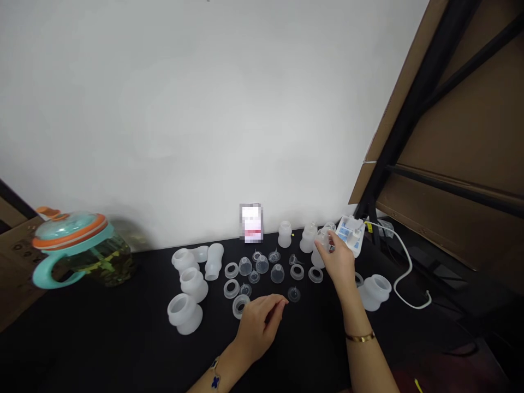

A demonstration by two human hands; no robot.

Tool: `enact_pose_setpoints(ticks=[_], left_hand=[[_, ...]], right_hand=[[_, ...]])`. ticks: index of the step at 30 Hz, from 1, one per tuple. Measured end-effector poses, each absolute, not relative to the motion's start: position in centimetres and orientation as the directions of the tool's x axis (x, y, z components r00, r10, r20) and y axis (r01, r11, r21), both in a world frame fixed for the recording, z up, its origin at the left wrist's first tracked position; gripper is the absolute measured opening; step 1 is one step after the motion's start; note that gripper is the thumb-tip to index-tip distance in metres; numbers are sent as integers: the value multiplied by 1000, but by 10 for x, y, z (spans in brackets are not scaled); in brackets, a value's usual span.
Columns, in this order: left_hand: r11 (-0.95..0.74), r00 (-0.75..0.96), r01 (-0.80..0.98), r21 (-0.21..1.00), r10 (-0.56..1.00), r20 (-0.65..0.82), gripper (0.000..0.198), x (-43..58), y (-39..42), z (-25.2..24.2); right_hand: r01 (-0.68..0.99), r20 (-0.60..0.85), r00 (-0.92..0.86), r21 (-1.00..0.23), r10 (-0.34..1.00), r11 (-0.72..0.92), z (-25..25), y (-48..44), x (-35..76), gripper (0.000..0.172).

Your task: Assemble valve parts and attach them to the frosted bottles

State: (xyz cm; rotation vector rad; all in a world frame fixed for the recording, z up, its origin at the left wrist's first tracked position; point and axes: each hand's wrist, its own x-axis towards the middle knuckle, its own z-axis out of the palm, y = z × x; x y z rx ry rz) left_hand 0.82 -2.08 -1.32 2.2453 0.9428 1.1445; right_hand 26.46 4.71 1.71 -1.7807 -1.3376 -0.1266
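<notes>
My right hand (339,262) is closed around the upper part of a small baby bottle (317,257), which has a clear cap and a frosted body. It stands at the back right of the black table, beside another assembled bottle (308,238). Near the front middle, my left hand (257,325) hovers with thumb and fingertips pressed together and nothing visible in them. Just beyond its fingertips lies a clear silicone nipple (293,295). A white collar ring (240,307) is close behind its knuckles. Between the hands and the wall are several clear domed caps (277,274), rings and nipples.
Several open frosted bottle bodies (189,314) stand or lie at the left, and another bottle body (374,293) is at the right. A teapot (77,245) stands far left. A white power strip (350,234) with a cable (407,262) lies back right. A phone-like bright object (252,224) leans against the wall.
</notes>
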Motion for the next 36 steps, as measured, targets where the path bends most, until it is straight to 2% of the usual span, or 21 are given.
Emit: enact_pose_setpoints(ticks=[5, 12, 22, 31, 36], left_hand=[[-671, 431, 374, 641, 737, 520, 22, 7, -20, -14], [-660, 447, 366, 656, 743, 499, 22, 8, -21, -14], [-667, 465, 373, 645, 736, 493, 24, 8, -20, -16], [-673, 477, 383, 633, 730, 489, 23, 7, -21, -15], [-675, 478, 382, 631, 729, 490, 23, 7, -20, -13]], right_hand=[[803, 470, 441, -587, 765, -102, 21, 45, 264, 59], [791, 414, 446, -598, 794, -133, 26, 42, 263, 53], [811, 550, 386, -584, 741, 11, 22, 43, 265, 48], [833, 505, 407, -546, 761, -84, 31, 37, 260, 52], [836, 523, 408, -544, 748, -76, 35, 35, 258, 53]])
